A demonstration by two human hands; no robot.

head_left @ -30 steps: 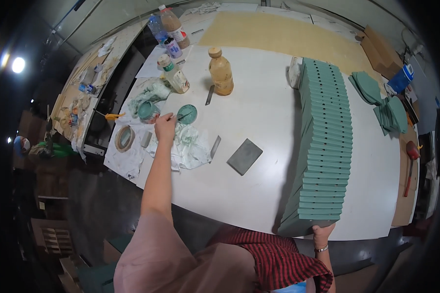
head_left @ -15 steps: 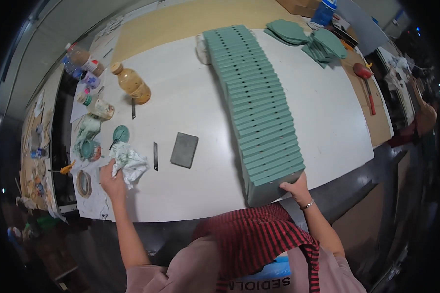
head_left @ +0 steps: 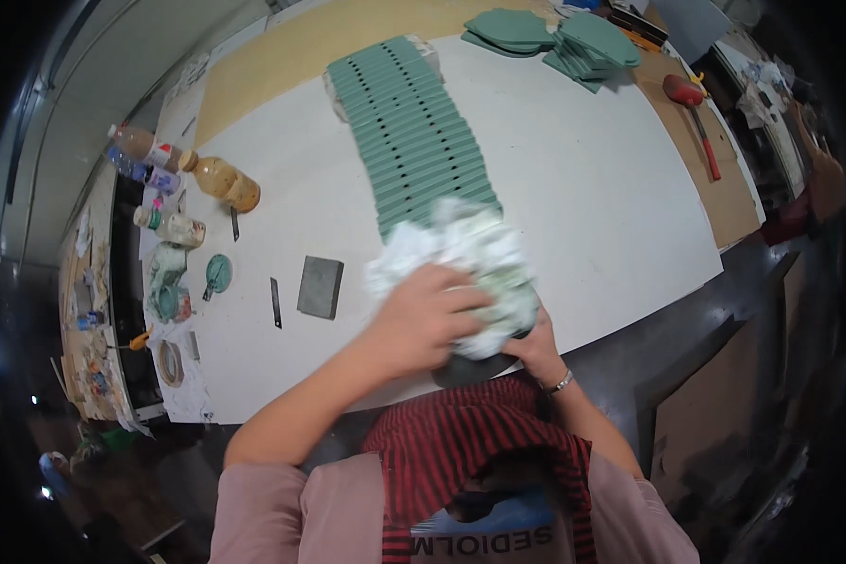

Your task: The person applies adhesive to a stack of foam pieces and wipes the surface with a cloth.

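My left hand is closed on a crumpled white cloth with greenish stains, pressed over the near end of a long row of green plates. The plates are packed face to face, with two lines of small dark holes along the top. The cloth hides the nearest plates. At the row's near right corner, my right hand grips the end, thumb against the dark end face; its other fingers are partly hidden. Left of the row lie a dark grey rectangular block and a thin dark blade.
Several bottles, including an amber one, stand along the left edge. Near them are a green-smeared lid and a tape roll. Loose green plates lie at the far right, beside a red mallet. A person is at far right.
My left hand has carried the cloth from the table's left side rightward onto the row's near end. My right hand stays at the row's end. The whole view has shifted slightly.
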